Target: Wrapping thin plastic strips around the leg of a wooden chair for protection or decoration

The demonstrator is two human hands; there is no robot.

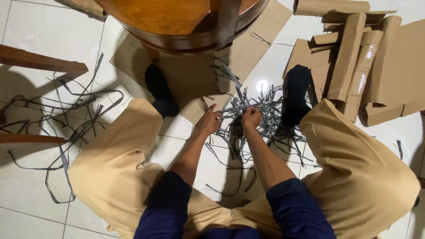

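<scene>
I sit with my knees apart in tan trousers over a white tiled floor. My left hand [208,122] and my right hand [251,117] are close together low between my legs. Both pinch thin dark grey strips from a tangled pile of strips [261,119] on the floor. One strip [232,108] runs taut between the two hands. My feet in black socks [160,90] stand on either side of the pile.
A round wooden table [177,22] stands just ahead, over flat cardboard sheets [186,75]. Folded cardboard pieces [354,57] are stacked at the right. More loose dark strips [66,115] lie at the left near wooden chair legs [40,62].
</scene>
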